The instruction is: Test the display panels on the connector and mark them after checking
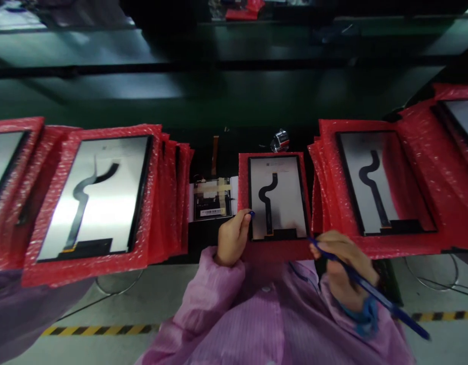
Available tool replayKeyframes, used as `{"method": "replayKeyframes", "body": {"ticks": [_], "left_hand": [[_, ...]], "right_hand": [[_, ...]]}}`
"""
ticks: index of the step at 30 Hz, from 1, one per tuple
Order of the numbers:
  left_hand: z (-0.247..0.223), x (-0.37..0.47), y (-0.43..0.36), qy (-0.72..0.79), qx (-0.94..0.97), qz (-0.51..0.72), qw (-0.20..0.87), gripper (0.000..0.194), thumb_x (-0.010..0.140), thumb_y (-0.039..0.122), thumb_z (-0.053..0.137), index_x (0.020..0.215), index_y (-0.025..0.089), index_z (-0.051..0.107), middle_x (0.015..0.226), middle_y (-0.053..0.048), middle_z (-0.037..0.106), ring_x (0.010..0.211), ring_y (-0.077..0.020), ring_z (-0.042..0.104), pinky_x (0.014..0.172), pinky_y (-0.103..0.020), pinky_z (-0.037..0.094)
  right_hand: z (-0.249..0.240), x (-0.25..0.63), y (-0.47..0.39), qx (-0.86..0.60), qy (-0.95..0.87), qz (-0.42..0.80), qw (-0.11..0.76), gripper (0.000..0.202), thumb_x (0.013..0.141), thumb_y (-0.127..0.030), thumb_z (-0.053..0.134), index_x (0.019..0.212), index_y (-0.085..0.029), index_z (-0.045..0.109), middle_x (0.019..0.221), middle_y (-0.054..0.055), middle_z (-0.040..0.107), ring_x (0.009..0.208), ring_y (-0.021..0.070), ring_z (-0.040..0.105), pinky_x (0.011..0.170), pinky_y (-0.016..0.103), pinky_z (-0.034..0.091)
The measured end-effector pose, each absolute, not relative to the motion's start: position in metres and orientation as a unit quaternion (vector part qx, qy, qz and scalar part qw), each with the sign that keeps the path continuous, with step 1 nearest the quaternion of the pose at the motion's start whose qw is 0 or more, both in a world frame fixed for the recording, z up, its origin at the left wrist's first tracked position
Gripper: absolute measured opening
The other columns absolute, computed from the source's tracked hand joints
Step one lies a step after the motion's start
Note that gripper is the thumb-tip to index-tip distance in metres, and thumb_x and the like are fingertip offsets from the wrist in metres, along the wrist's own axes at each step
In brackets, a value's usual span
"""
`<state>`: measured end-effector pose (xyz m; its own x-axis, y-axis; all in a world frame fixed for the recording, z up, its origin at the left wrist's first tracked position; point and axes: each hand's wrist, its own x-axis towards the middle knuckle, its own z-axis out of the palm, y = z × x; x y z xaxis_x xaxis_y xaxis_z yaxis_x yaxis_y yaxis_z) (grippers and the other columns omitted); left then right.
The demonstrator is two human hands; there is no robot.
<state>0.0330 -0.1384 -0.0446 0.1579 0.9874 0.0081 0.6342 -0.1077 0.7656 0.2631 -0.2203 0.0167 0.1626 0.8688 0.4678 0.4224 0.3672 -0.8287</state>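
My right hand (346,266) is closed round a long blue pen (386,302), its tip end close to the lower right corner of the middle display panel (290,203). The panel has a silvery back and a curved black flex cable (267,205), and lies on a red bubble-wrap sheet (243,187). At the panel's lower left, my left hand (231,241) pinches a small blue piece (251,214) that looks like a pen cap. Both hands are at the panel's near edge; whether the fingers touch it is hard to tell.
Red bubble-wrap stacks flank the middle, topped by a left panel (104,192) and a right panel (370,187). A small taped circuit assembly (213,197) sits left of the middle panel. Behind it are a shiny metal roll (280,141) and an orange flex strip (215,154).
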Motion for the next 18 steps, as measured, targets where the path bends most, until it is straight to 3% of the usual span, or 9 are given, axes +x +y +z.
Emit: {"method": "replayKeyframes", "body": {"ticks": [4, 6, 10, 13, 18], "left_hand": [[-0.045, 0.032, -0.138, 0.589, 0.693, 0.279, 0.308, 0.043, 0.101, 0.041, 0.037, 0.103, 0.015, 0.072, 0.063, -0.001, 0.065, 0.053, -0.0129, 0.06, 0.055, -0.021, 0.043], [-0.045, 0.031, -0.138, 0.587, 0.696, 0.28, 0.305, 0.042, 0.1, 0.041, 0.038, 0.101, 0.016, 0.072, 0.059, 0.001, 0.062, 0.052, -0.0123, 0.059, 0.055, -0.021, 0.043], [-0.045, 0.03, -0.137, 0.593, 0.699, 0.274, 0.29, 0.04, 0.098, 0.038, 0.041, 0.1, 0.014, 0.073, 0.056, 0.002, 0.058, 0.049, -0.0118, 0.056, 0.053, -0.02, 0.042], [-0.045, 0.03, -0.137, 0.594, 0.701, 0.275, 0.283, 0.04, 0.098, 0.038, 0.042, 0.101, 0.013, 0.073, 0.055, 0.003, 0.057, 0.048, -0.0113, 0.055, 0.052, -0.02, 0.042], [-0.046, 0.029, -0.137, 0.588, 0.706, 0.274, 0.283, 0.038, 0.099, 0.036, 0.042, 0.104, 0.014, 0.073, 0.054, 0.004, 0.055, 0.046, -0.0099, 0.053, 0.05, -0.018, 0.04]], "right_hand": [[0.047, 0.321, -0.213, -0.51, -0.566, -0.049, 0.646, 0.009, 0.081, -0.023, 0.074, 0.083, -0.023, 0.066, 0.066, 0.0, 0.059, 0.06, 0.0182, 0.062, 0.054, 0.034, 0.051], [0.049, 0.349, -0.2, -0.574, -0.458, -0.057, 0.676, 0.012, 0.082, -0.024, 0.073, 0.083, -0.022, 0.061, 0.064, -0.004, 0.055, 0.048, 0.0127, 0.053, 0.047, 0.029, 0.043], [0.035, 0.389, -0.183, -0.708, -0.425, -0.077, 0.559, 0.029, 0.081, -0.021, 0.07, 0.062, -0.022, 0.048, 0.054, -0.006, 0.046, 0.045, 0.0097, 0.046, 0.049, 0.027, 0.037], [0.026, 0.397, -0.181, -0.717, -0.425, -0.063, 0.548, 0.036, 0.078, -0.019, 0.066, 0.054, -0.023, 0.039, 0.051, -0.007, 0.041, 0.047, 0.009, 0.042, 0.05, 0.026, 0.035], [0.023, 0.393, -0.185, -0.723, -0.446, -0.007, 0.528, 0.034, 0.074, -0.018, 0.063, 0.054, -0.023, 0.037, 0.051, -0.008, 0.039, 0.047, 0.0093, 0.043, 0.051, 0.026, 0.037]]}}
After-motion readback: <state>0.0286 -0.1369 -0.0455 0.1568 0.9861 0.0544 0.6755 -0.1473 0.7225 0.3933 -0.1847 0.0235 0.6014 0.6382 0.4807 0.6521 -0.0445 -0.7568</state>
